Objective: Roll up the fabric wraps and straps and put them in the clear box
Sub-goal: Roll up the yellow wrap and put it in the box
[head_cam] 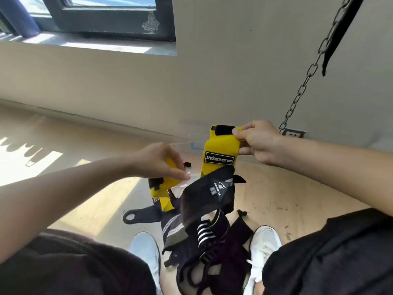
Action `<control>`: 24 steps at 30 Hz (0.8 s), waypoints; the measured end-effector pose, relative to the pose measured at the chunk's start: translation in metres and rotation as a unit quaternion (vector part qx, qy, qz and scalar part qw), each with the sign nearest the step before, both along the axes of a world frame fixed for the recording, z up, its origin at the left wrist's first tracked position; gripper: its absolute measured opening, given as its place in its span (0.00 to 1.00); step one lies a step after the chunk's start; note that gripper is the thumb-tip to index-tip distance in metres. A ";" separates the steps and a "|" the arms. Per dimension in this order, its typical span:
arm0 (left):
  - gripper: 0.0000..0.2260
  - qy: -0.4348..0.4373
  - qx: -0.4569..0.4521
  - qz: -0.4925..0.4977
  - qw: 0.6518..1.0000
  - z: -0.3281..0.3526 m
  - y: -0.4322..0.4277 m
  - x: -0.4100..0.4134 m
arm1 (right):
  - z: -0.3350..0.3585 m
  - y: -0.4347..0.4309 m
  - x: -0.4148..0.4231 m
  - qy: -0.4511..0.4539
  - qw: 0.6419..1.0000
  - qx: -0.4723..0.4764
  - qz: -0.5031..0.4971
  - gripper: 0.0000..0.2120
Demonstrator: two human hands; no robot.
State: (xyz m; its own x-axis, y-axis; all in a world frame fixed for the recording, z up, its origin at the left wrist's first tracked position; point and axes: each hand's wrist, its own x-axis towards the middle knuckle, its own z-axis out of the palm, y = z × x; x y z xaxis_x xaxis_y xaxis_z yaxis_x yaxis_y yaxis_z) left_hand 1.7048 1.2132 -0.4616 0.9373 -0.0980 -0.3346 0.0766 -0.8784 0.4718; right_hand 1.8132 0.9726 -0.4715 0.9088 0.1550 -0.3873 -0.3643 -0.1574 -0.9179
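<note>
Plywood floor (287,194) lies open and sunlit to the left of a heap of black straps (204,241), which sits between two white shoes (146,248). A beige wall (212,81) closes the far side under a window (106,15), and a chain (308,75) hangs at right. The clear box (187,135) shows only faintly by the wall. The right hand (257,141) pinches the top edge of a hanging yellow wrap (219,147), with a black wrap (204,196) draped at its lower end. The left hand (157,160) curls round a second yellow wrap (161,192).
</note>
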 end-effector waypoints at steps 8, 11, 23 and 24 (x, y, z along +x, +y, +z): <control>0.23 -0.137 -0.048 0.140 0.979 -0.015 -0.032 0.005 | 0.004 0.021 -0.010 -0.018 0.998 0.055 -0.020 0.12; 0.21 -0.150 -0.076 0.174 0.970 -0.015 -0.028 0.013 | 0.010 0.024 -0.017 -0.030 0.991 0.115 0.060 0.10; 0.09 -0.163 -0.261 0.149 0.940 -0.001 -0.008 0.025 | 0.008 0.011 -0.026 -0.268 0.920 -0.058 0.281 0.25; 0.09 -0.167 -0.265 0.151 0.938 0.001 -0.008 0.026 | 0.008 0.013 -0.025 -0.283 0.920 -0.054 0.266 0.24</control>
State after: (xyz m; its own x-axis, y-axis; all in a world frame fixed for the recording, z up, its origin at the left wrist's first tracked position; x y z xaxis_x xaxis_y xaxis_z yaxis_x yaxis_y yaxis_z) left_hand 1.7304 1.2055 -0.4610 0.9929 0.1186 0.0024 0.0548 -0.4767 0.8774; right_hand 1.7882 0.9860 -0.4635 0.7768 0.6238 0.0862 0.3229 -0.2770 -0.9050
